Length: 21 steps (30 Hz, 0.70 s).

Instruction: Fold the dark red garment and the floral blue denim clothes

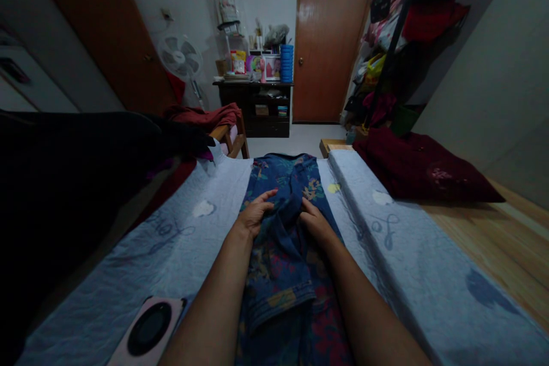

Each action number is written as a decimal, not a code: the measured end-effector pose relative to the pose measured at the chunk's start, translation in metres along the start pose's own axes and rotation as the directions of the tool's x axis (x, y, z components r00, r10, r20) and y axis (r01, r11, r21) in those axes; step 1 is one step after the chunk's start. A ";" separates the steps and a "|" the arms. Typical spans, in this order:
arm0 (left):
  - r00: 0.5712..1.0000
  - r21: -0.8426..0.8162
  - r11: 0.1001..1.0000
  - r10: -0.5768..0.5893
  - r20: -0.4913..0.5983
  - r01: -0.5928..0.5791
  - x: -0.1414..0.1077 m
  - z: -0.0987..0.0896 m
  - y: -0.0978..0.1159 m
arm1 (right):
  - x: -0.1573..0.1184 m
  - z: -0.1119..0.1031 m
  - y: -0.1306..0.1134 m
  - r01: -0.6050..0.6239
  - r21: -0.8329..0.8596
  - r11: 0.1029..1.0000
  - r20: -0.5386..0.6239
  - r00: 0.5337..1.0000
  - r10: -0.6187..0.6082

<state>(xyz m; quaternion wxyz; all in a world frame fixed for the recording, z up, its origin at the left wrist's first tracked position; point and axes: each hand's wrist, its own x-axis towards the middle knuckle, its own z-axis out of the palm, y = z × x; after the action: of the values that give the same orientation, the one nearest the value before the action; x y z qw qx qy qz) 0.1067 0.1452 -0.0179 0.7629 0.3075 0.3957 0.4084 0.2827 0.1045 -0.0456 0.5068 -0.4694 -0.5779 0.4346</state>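
Blue floral trousers [281, 257] lie lengthwise on the bed in front of me. Their waist end is at the far edge, and one leg is folded back with its hem nearer to me. On the left side of the cloth rests my left hand [256, 214], its fingers stretched and apart. My right hand [315, 220] grips a raised fold of the trousers at the right, and some of its fingertips are hidden by the fabric.
A pale blue patterned sheet [171, 263] covers the bed. A pink device [148, 329] with a dark round disc lies at lower left. Dark cloth [77, 194] is piled left; a maroon cushion [422, 166] sits right. Behind are a fan [180, 57] and a dark cabinet [253, 123].
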 end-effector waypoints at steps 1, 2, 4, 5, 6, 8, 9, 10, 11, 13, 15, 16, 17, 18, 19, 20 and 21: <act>1.000 -0.006 1.000 0.015 -0.007 -0.015 0.001 -0.001 -0.001 | 0.000 0.000 0.000 -0.009 0.108 0.994 -0.010 1.000 0.010; 1.000 -0.005 1.000 0.030 -0.008 -0.030 0.002 -0.003 -0.001 | 0.000 0.000 0.000 -0.023 0.200 0.979 -0.024 0.999 0.029; 0.999 0.026 0.998 0.051 0.000 -0.051 0.003 -0.003 -0.002 | -0.001 -0.001 0.001 -0.057 0.287 0.956 -0.095 0.992 0.088; 0.998 0.056 0.997 0.055 0.002 -0.055 0.002 -0.003 -0.002 | -0.001 -0.001 0.001 -0.074 0.292 0.953 -0.134 0.984 0.117; 0.999 0.088 0.995 0.054 0.002 -0.054 0.001 -0.002 -0.002 | -0.001 -0.001 0.002 -0.087 0.288 0.954 -0.154 0.979 0.136; 0.999 0.137 0.990 0.033 0.005 -0.034 -0.002 0.000 -0.002 | -0.001 0.001 0.001 -0.085 0.280 0.956 -0.155 0.979 0.132; 1.000 0.145 0.989 0.018 0.012 -0.020 -0.004 0.001 -0.002 | -0.002 0.002 0.000 -0.071 0.275 0.959 -0.143 0.983 0.114; 1.000 0.142 0.990 0.004 0.021 -0.007 -0.005 0.003 -0.002 | -0.002 0.003 -0.001 -0.058 0.266 0.962 -0.128 0.987 0.095; 0.999 0.134 0.991 -0.010 0.034 0.006 -0.006 0.004 -0.002 | -0.002 0.003 -0.003 -0.047 0.255 0.966 -0.115 0.990 0.078; 0.999 0.110 0.994 -0.025 0.048 0.020 -0.005 0.005 -0.004 | -0.002 0.003 -0.007 -0.038 0.235 0.971 -0.093 0.994 0.061; 0.998 0.076 0.997 -0.024 0.061 0.020 -0.003 0.004 -0.006 | -0.002 0.003 -0.011 -0.049 0.248 0.967 -0.082 0.994 0.071; 0.997 0.054 0.998 -0.019 0.070 0.015 -0.002 0.004 -0.007 | -0.002 0.002 -0.013 -0.059 0.271 0.961 -0.083 0.993 0.084; 0.997 0.030 1.000 -0.011 0.079 0.008 -0.001 0.003 -0.008 | -0.002 0.002 -0.014 -0.067 0.292 0.954 -0.089 0.991 0.097; 0.997 0.008 1.000 -0.001 0.083 0.001 0.001 0.003 -0.009 | -0.002 0.002 -0.014 -0.075 0.307 0.949 -0.102 0.989 0.111; 0.997 -0.010 1.000 0.008 0.077 -0.007 0.002 0.003 -0.009 | -0.002 0.001 -0.014 -0.083 0.313 0.946 -0.122 0.984 0.127; 0.998 -0.022 1.000 0.018 0.056 -0.017 0.003 0.003 -0.010 | -0.002 0.001 -0.014 -0.092 0.311 0.946 -0.147 0.979 0.143; 0.999 -0.029 0.999 0.031 0.020 -0.030 0.004 0.003 -0.010 | -0.001 0.001 -0.013 -0.102 0.302 0.948 -0.174 0.972 0.160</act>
<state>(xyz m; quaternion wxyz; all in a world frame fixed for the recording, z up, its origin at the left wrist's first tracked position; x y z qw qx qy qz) 0.1142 0.1439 -0.0261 0.7649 0.3065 0.3774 0.4225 0.2804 0.1008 -0.0335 0.5948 -0.4678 -0.4222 0.4991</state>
